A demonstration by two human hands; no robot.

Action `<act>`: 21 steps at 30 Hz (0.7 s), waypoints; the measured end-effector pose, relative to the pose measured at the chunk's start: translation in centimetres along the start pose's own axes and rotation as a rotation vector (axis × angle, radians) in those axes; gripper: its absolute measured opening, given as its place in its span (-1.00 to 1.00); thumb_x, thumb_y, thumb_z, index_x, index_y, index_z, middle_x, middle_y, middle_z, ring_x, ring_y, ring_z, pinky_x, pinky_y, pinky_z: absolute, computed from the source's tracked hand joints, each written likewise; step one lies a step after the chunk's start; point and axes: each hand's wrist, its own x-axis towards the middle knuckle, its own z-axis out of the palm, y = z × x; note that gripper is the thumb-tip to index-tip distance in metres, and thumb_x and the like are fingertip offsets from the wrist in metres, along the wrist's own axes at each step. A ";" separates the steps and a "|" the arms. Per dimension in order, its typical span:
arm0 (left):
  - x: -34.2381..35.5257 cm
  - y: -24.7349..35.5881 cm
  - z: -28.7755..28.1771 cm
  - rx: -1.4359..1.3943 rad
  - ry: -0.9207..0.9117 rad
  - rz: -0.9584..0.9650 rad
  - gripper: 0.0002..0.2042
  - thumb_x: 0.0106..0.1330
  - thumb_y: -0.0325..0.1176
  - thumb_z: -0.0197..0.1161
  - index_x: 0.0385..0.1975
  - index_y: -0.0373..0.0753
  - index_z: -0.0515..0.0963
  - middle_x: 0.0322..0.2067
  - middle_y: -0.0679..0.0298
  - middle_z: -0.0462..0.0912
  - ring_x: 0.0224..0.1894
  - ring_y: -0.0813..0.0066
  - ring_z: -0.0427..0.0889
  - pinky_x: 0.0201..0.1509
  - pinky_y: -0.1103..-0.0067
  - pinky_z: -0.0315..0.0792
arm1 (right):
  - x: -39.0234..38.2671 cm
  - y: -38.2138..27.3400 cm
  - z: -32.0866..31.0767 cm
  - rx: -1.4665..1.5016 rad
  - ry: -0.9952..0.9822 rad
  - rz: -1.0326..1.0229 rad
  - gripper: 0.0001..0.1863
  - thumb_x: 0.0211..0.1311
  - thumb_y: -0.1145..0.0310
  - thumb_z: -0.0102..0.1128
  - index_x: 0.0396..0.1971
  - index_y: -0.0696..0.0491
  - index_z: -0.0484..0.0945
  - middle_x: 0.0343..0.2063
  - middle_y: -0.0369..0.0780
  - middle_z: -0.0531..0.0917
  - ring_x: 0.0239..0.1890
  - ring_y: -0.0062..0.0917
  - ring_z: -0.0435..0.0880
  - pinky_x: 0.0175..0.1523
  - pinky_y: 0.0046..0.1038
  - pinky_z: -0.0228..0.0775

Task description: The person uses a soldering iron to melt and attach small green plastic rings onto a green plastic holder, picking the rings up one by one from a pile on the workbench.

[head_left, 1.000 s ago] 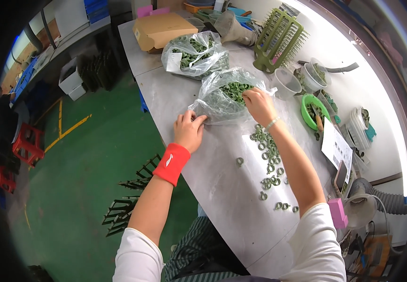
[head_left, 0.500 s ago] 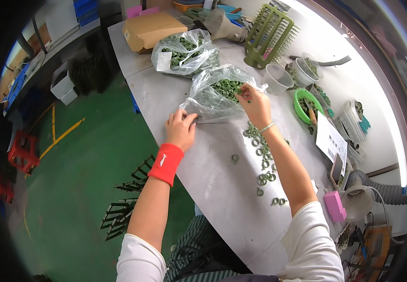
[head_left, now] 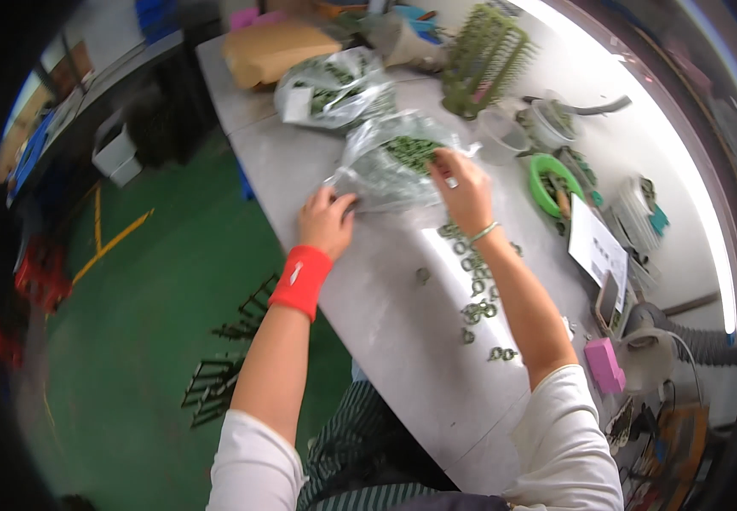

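Note:
A clear plastic bag (head_left: pixel 385 192) filled with small green parts (head_left: pixel 411 153) lies open on the grey table. My left hand (head_left: pixel 328 223), with a red wristband above it, has its fingers closed on the bag's near left edge. At the bag's mouth, over its right side, my right hand (head_left: pixel 466 192) has thumb and fingers pinched together. What sits between them is too small and blurred to make out. Just below this hand, several green ring-shaped pieces (head_left: pixel 477 311) lie scattered in a rough row on the table, with one ring (head_left: pixel 422 275) apart to the left.
Behind stands a second bag of green parts (head_left: pixel 343 94) beside a brown cardboard box (head_left: pixel 275 53). A green rack with spikes (head_left: pixel 486 64), a clear cup (head_left: pixel 501 136) and a bright green bowl (head_left: pixel 535 183) are on the right. A printed sheet (head_left: pixel 598 247) leans near a phone (head_left: pixel 609 298).
The view has shifted slightly and blurred. My right hand remains at the bag's mouth, its fingers turned a little; my left hand stays at the bag's edge.

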 end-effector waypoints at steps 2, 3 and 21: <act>0.5 0.3 0.2 -0.105 -0.003 0.063 -0.74 0.11 -0.38 0.29 -0.17 -0.06 0.64 -0.22 0.20 0.52 -0.14 0.11 0.52 -0.03 0.33 0.45 | -0.8 1.9 0.0 -0.233 -0.147 0.031 -0.74 0.09 0.43 0.28 -0.19 0.11 0.56 -0.43 -0.14 0.65 -0.35 -0.22 0.65 -0.21 -0.28 0.51; 0.6 0.5 -0.5 -0.216 -0.111 0.001 -0.72 0.14 -0.35 0.30 -0.11 -0.10 0.61 -0.17 0.16 0.53 -0.11 0.10 0.52 0.02 0.35 0.44 | -1.0 2.0 -0.1 -0.297 -0.258 0.095 -0.74 0.09 0.43 0.26 -0.18 0.10 0.55 -0.42 -0.12 0.65 -0.32 -0.16 0.63 -0.19 -0.22 0.49; -53.5 -17.7 -16.8 0.255 -0.065 -1.481 -0.40 0.04 -0.23 0.38 0.15 -0.04 0.34 0.02 -0.03 0.47 0.02 0.00 0.50 0.09 0.21 0.42 | -9.3 -19.9 -4.6 -0.068 -1.175 -0.211 -0.49 0.17 -0.01 0.23 -0.62 0.18 0.38 -0.67 -0.06 0.52 -0.60 -0.13 0.55 -0.46 -0.21 0.39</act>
